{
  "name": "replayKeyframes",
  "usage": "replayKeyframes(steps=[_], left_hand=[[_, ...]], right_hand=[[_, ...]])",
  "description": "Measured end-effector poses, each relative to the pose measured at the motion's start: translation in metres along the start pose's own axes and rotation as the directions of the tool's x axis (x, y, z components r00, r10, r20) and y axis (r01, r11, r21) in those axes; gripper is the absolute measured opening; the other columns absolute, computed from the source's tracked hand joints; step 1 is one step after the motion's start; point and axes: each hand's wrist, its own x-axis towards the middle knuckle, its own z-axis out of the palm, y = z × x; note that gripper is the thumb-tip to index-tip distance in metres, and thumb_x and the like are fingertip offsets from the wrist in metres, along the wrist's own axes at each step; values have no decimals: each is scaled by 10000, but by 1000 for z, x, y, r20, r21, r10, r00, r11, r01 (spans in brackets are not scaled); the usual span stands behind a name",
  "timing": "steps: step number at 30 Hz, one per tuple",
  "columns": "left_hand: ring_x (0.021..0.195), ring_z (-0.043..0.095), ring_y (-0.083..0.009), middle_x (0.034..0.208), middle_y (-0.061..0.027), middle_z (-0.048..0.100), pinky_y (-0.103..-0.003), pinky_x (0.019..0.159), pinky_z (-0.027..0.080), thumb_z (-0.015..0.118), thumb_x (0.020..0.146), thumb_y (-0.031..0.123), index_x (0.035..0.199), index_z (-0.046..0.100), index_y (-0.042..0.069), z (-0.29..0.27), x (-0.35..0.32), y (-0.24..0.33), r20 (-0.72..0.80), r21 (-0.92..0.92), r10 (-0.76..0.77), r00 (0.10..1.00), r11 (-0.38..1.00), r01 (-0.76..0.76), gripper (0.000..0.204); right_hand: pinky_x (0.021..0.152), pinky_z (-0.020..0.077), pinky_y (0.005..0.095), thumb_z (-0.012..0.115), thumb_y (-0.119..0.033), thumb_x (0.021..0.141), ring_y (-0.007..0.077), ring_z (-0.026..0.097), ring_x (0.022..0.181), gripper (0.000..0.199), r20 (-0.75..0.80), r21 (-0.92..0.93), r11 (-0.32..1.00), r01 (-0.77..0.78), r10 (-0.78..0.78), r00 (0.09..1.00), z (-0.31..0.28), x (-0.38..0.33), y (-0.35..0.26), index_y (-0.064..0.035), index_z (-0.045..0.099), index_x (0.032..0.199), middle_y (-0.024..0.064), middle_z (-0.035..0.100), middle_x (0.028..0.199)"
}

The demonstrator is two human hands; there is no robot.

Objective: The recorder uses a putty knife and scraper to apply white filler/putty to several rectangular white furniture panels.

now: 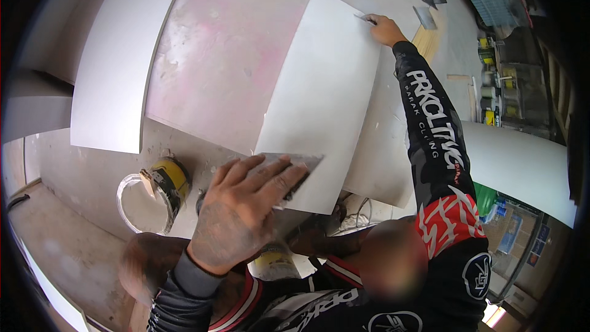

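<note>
A long white board [319,86] lies across the work table in front of me. At its near end, my left hand [236,209] grips a wide flat filling blade [307,165], fingers spread over its back, the blade over the board's near edge. My right hand [386,31] is stretched out to the board's far right corner. Between its fingers is a small dark-handled tool with a thin pale blade [361,17], probably a putty knife; the fingers hide most of it. Left of my left hand stands a yellow-and-black bucket [174,178] of white paste, a wooden piece at its rim.
Another white board [120,67] lies at the left on the pink-stained table [215,61]. Several flat metal blades [425,17] lie beyond my right hand. Shelves with cans [488,80] line the right side, near a further pale board [516,160]. My knees are beneath the near edge.
</note>
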Motion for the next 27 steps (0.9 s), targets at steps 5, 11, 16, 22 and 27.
replayKeyframes(steps=[5,11,16,22,27], left_hand=[[936,640,-206,1104,-162,669,-327,851,485,578,893,44,1266,594,46,-3,-1,-3,-187,-198,-179,966,970,142,373],[779,536,-93,867,-116,634,-267,741,472,492,1017,215,1229,603,6,-5,-10,1,-389,-475,-351,852,869,141,318],[780,500,-69,851,14,611,-231,705,432,510,1011,255,1149,620,-45,0,-20,-6,-297,-679,-504,811,708,192,348],[867,520,-69,942,12,628,-213,799,405,530,1007,330,1062,644,-8,3,-30,13,-256,-855,-554,792,512,81,362],[837,595,-114,968,-46,650,-250,765,475,543,998,302,1091,629,15,9,-41,9,-186,-931,-582,792,361,46,314]], right_hand=[[948,471,356,477,-64,737,339,629,1059,491,173,104,965,242,-257,951,-8,-43,20,-128,649,1192,184,669,1132],[958,459,339,475,10,693,297,634,1051,535,209,247,943,222,-275,938,11,-139,-29,-88,627,1196,152,674,1122],[908,486,339,521,-26,686,310,642,1011,521,168,280,928,247,-301,939,34,-221,-54,-81,627,1193,165,668,1115],[917,482,379,534,-33,689,339,610,1046,486,129,289,920,266,-312,941,53,-324,-87,-58,623,1166,164,648,1141],[913,478,410,592,-54,734,348,590,1061,377,-6,329,892,310,-326,945,80,-397,-122,-46,630,1110,159,640,1143]])
